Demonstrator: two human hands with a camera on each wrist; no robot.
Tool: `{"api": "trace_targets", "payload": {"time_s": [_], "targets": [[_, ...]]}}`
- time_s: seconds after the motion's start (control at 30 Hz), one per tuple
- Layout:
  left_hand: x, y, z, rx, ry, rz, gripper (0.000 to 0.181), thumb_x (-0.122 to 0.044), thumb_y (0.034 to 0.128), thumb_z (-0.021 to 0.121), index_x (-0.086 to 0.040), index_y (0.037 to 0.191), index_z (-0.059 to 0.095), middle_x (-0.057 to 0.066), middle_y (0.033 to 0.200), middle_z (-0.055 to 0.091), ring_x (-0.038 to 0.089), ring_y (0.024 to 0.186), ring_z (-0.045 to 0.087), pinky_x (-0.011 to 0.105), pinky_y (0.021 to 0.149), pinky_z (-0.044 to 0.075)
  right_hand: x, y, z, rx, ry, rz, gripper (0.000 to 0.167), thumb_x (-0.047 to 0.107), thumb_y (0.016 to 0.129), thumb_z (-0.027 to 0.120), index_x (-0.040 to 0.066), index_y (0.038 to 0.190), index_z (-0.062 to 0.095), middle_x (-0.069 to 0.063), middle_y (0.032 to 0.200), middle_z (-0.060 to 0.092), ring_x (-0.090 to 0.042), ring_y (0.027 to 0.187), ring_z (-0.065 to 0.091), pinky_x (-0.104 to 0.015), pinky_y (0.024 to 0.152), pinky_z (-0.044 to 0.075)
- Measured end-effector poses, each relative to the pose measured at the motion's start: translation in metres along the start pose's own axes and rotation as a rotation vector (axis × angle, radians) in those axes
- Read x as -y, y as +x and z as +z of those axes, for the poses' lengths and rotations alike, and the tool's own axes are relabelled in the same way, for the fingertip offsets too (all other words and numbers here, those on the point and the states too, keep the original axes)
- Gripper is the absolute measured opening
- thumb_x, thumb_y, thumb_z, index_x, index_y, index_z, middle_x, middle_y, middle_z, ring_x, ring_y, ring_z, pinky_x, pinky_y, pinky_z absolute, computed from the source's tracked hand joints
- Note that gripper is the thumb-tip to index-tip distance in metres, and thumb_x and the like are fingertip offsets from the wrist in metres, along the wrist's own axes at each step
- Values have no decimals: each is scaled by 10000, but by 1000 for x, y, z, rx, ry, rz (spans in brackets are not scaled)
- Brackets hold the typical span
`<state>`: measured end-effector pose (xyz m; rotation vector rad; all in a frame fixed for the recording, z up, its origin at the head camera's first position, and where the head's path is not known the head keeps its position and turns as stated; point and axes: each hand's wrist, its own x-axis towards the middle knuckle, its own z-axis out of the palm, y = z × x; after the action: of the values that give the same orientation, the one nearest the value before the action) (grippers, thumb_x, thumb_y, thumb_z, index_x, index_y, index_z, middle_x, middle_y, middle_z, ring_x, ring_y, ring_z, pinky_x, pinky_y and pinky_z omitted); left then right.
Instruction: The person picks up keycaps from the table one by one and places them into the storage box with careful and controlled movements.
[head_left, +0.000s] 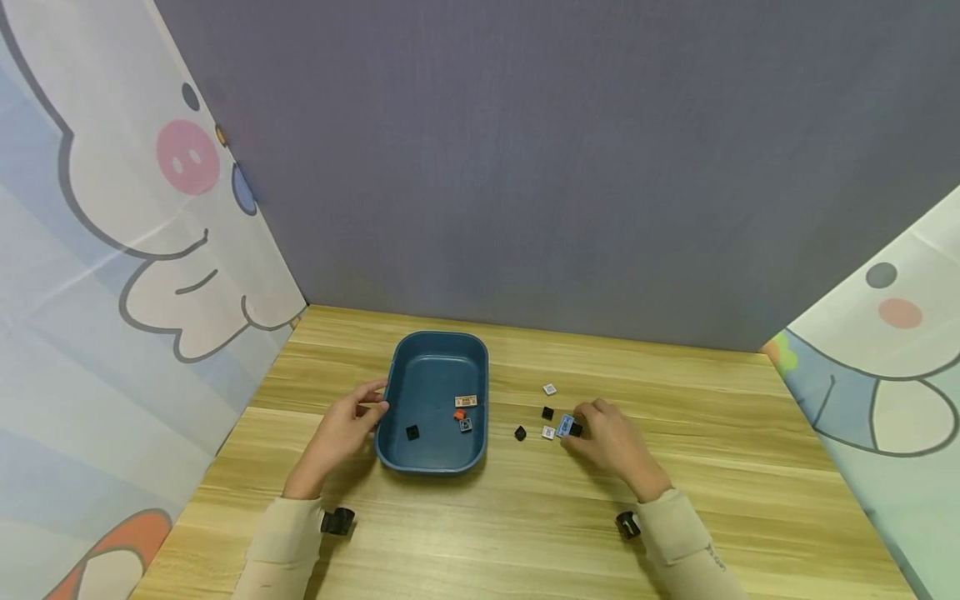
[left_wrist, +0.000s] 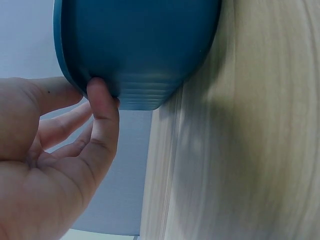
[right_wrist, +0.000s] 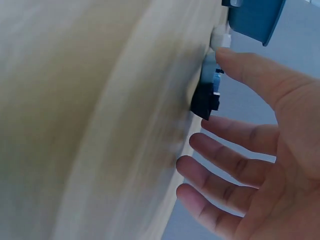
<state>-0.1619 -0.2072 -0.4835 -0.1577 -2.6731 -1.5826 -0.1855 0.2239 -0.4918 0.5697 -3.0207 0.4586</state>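
My left hand holds the left rim of a dark blue plastic bin. In the left wrist view, its thumb and a finger pinch the bin's edge. My right hand is at a long light-blue keycap and a black keycap beside it on the table. The right wrist view shows the thumb at the blue keycap's end and the index fingertip by the black one, other fingers spread. Inside the bin lie a beige keycap, an orange one, a grey one and a black one.
Between bin and right hand lie two white keycaps, one nearer and one farther back, plus a black keycap and a small black piece. A grey panel stands behind the wooden table.
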Motion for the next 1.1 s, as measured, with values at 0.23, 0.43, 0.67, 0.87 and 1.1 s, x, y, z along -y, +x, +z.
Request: {"api": "trace_targets", "payload": {"time_s": [0.23, 0.43, 0.67, 0.87, 1.1], "targets": [[0, 0, 0, 2, -5, 3, 400, -69, 1020, 590, 11, 1408, 535, 258, 1190, 621, 351, 969, 665, 316, 694, 583, -2, -1, 5, -11, -12, 10, 440, 369, 816, 827, 39, 1081, 709, -98, 1006, 638, -222, 817, 587, -425, 698, 519], [1, 1, 1, 1, 7, 7, 401, -67, 1017, 595, 3, 1409, 539, 251, 1183, 624, 334, 950, 667, 308, 689, 580, -2, -1, 5, -10, -10, 24, 420, 375, 824, 820, 63, 1082, 706, -91, 1004, 631, -253, 843, 605, -457, 722, 529], [1, 0, 1, -3, 20, 13, 404, -59, 1015, 596, 4, 1410, 538, 257, 1180, 623, 346, 942, 670, 321, 683, 583, 4, -1, 1, -18, 20, 16, 417, 381, 842, 809, 65, 1093, 705, -80, 1008, 624, -247, 864, 605, -455, 738, 533], [-1, 0, 0, 1, 19, 4, 407, -43, 1010, 593, 18, 1408, 531, 267, 1178, 620, 352, 951, 665, 317, 684, 582, 15, 7, -6, -46, 38, -19, 430, 376, 839, 817, 44, 1090, 706, -78, 986, 627, -221, 826, 593, -422, 704, 528], [-1, 1, 1, 0, 23, -4, 407, -39, 1009, 593, 16, 1408, 532, 267, 1180, 622, 350, 946, 665, 311, 678, 581, 33, 24, -16, -74, 65, -83, 456, 340, 860, 810, 9, 1150, 694, -126, 1069, 642, -244, 869, 609, -431, 767, 532]]}}
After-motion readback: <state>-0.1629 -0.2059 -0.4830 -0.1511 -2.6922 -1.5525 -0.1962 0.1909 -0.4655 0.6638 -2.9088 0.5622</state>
